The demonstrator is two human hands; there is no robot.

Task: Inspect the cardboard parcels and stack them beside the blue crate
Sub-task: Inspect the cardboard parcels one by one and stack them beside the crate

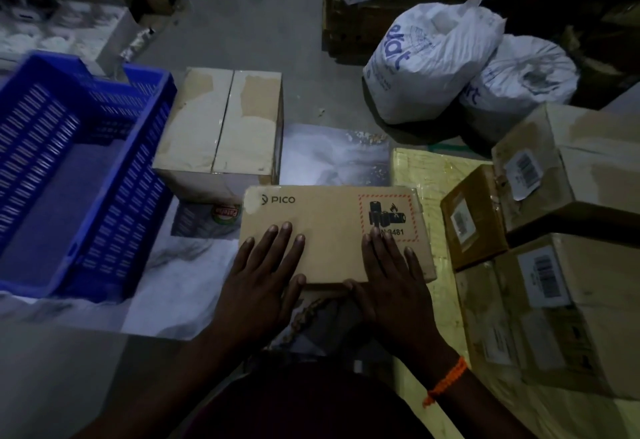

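left grip [263, 265]: flat, fingers straight, on parcel [322, 217]
right grip [388, 272]: same
next: clasp both sides, set squarely on box [221, 120] beside crate [69, 161]

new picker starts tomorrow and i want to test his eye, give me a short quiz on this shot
1. Which word is printed on the parcel that the left hand and right hand rest flat on? A) PICO B) NOVA C) FRAGILE
2. True or false: the blue crate sits to the right of that parcel.
3. Fill in: the orange band is on the ___ wrist.
Key: 1 A; 2 false, it sits to the left; 3 right.
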